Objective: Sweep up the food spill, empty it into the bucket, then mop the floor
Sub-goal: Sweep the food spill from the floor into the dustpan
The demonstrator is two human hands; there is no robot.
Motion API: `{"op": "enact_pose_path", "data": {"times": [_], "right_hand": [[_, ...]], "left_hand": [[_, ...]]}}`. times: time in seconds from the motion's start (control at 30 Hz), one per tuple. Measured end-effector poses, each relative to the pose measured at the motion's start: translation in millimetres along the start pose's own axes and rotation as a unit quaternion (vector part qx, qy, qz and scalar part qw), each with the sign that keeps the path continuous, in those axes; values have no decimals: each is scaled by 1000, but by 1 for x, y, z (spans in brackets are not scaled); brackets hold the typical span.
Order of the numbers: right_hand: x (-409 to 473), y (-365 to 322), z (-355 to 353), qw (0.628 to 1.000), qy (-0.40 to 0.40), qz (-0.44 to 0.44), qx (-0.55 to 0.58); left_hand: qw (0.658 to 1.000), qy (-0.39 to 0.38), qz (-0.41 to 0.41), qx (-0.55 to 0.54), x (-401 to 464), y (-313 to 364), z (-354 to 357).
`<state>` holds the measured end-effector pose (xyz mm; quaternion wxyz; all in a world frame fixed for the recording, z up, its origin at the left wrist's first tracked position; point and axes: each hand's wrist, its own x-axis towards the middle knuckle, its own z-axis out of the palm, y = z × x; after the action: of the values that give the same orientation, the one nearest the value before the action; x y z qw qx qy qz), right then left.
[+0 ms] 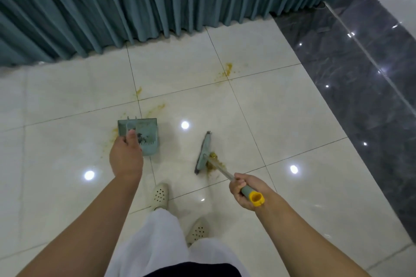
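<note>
Sweeping the spill toward the waiting dustpan

The person's right hand (pixel 244 192) is wrapped round the top of the broom (pixel 203 153), just under its yellow end cap, with the flat head angled down on the pale floor tiles (pixel 281 105) and a clump of yellowish-brown food spill (pixel 213 159) lying against it, seemingly so one push will carry the mess leftward. The left hand (pixel 126 157) grips the handle of the teal dustpan (pixel 140 134), which looks set on the floor just beside the broom head, its mouth apparently placed to catch the sweep. More smears (pixel 226 71) lie further off, near the hem of the green curtain (pixel 157 0), not yet gathered. No bucket or mop is in sight, so I judge the work is in its first stage.
</note>
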<state>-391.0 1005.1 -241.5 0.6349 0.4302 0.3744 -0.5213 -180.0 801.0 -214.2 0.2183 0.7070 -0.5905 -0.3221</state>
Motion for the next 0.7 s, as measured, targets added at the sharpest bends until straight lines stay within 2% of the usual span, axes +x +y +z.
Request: {"op": "enact_pose_path", "data": {"times": [0.37, 0.53, 0.7], "right_hand": [[45, 45, 38, 991, -28, 88, -93], [69, 63, 39, 986, -24, 108, -123], [60, 55, 17, 990, -8, 93, -107]], "left_hand": [[997, 38, -55, -32, -22, -30, -27], [997, 40, -68, -23, -30, -42, -28], [998, 18, -58, -19, -41, -38, -18]]}}
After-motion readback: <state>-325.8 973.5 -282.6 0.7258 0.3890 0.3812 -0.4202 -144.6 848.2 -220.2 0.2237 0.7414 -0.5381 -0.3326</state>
